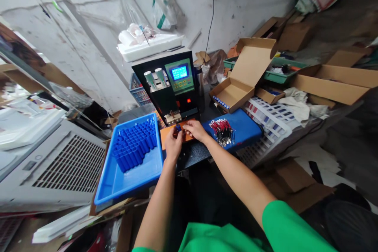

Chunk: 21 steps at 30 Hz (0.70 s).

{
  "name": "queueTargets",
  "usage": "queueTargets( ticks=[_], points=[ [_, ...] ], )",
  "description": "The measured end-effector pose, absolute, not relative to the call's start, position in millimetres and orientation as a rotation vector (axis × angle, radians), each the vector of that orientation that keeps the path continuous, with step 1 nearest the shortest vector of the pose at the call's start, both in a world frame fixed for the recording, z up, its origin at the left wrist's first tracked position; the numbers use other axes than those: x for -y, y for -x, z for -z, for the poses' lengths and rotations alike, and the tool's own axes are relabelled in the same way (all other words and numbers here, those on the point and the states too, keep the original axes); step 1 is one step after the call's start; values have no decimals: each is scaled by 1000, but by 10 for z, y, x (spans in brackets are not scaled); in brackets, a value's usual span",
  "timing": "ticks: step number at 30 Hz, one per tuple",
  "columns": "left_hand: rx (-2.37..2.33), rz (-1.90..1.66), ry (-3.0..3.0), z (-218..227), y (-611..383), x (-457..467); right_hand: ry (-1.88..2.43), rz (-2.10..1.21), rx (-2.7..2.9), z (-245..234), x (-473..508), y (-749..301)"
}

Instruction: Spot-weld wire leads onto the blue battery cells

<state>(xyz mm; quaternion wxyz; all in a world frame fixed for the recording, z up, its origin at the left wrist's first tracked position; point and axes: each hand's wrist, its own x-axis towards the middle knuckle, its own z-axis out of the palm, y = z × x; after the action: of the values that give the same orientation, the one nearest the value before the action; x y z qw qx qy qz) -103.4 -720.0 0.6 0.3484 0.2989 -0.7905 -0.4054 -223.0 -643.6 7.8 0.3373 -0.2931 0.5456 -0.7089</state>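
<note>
My left hand (173,144) and right hand (195,130) meet on the orange pad (186,136) just in front of the black welder machine (173,84). A small blue cell (178,127) sits between the fingertips of both hands, right under the machine's welding head; fingers of both hands curl in and pinch it, left from the near side, right from the side. The cell is mostly hidden, so I can't tell the exact grip. Both forearms reach straight forward, wrists low, palms down, green sleeves at the near edge. Left of the machine, touching the pad's edge, is the blue tray (118,183) holding rows of upright blue cells (134,145). Right of the machine, a pile of red-black wire leads (222,130) lies on a blue mat (245,128). Beyond that, right of the machine, an open cardboard box (242,78).
</note>
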Motion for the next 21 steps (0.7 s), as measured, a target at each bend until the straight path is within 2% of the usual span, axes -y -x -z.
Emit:
queueTargets(
  ticks=[3,10,21],
  points=[
    [1979,987,-743,17,919,7117,734,1856,-1418,-78,6439,2236],
    [2207,636,-522,129,796,6892,683,1876,-1380,-66,6458,2255],
    [2288,781,-710,54,847,7096,1075,1677,-1375,-20,6385,2273]
  ],
)
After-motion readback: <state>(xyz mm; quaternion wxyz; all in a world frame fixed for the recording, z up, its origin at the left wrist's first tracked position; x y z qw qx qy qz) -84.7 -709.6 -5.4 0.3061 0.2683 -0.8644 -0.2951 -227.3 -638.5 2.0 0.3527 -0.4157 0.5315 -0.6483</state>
